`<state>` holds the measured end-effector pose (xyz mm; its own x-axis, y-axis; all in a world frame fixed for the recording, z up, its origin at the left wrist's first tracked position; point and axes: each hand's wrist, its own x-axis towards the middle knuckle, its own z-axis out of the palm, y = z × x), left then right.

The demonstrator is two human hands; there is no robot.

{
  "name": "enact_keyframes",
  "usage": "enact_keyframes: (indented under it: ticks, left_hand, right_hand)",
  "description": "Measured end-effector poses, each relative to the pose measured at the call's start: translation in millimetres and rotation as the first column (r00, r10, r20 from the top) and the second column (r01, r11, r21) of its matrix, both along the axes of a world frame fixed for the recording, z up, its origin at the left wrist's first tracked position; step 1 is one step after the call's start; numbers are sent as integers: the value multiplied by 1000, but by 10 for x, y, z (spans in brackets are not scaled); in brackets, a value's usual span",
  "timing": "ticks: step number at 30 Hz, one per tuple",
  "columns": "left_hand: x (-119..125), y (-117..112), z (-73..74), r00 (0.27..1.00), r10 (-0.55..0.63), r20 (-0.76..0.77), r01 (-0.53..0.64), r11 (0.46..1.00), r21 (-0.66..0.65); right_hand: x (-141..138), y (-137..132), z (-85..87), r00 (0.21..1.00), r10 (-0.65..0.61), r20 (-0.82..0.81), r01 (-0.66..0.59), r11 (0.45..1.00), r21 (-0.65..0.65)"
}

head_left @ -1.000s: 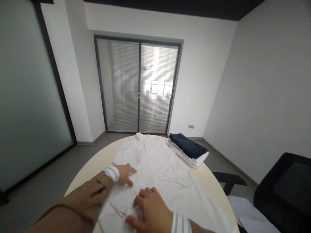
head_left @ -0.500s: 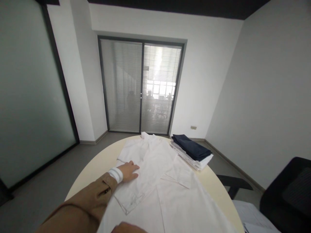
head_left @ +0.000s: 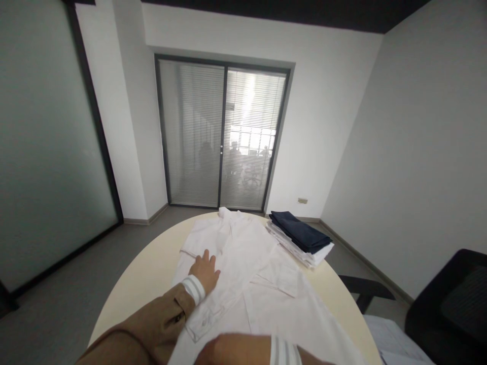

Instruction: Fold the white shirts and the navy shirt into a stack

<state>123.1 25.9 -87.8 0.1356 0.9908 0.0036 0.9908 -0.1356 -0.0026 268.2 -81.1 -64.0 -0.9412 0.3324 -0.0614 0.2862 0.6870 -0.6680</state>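
Note:
A white short-sleeved shirt lies spread over the round table, its collar at the far edge and its sleeves lying to either side. My left hand rests on the shirt's left part, fingers spread and pressed to the cloth, holding nothing. At the bottom edge of the picture, my right hand reaches in from the right over the near part of the shirt. Its fingers are cut off from view, so whether they grip the cloth does not show.
The pale round table shows around the shirt. At its far right stands a stack of folded white cloth topped by folded navy cloth. A black chair and white papers are at the lower right.
My left hand has turned and shifted slightly, its fingers now pointing farther forward. My right hand has moved up and to the right, bringing its wrist into view. The shirt's left side has shifted a little leftward.

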Motion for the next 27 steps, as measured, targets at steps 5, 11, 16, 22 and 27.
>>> enact_keyframes:
  ticks: [5, 11, 16, 22, 27]
  left_hand:
    - [-39, -156, -157, 999, -12, -44, 13, 1000, 22]
    - [-211, -159, 41, 991, -80, -111, 70, 993, -90]
    - [-30, -3, 170, 993, 12, -114, -18, 999, -51]
    - [271, 85, -146, 998, -14, 59, 10, 998, 57]
    - [247, 102, -330, 992, -8, 129, 2, 999, 45]
  right_hand:
    - [701, 653, 167, 866, -498, -37, 459, 764, 453]
    - [1203, 864, -146, 536, -799, 272, 669, 599, 441]
    - [1180, 846, -230, 531, -815, 229, 658, 568, 494]
    - [1204, 1266, -156, 375, -923, 86, 720, 349, 600]
    - [1263, 1696, -286, 364, -931, 3, 704, 277, 654]
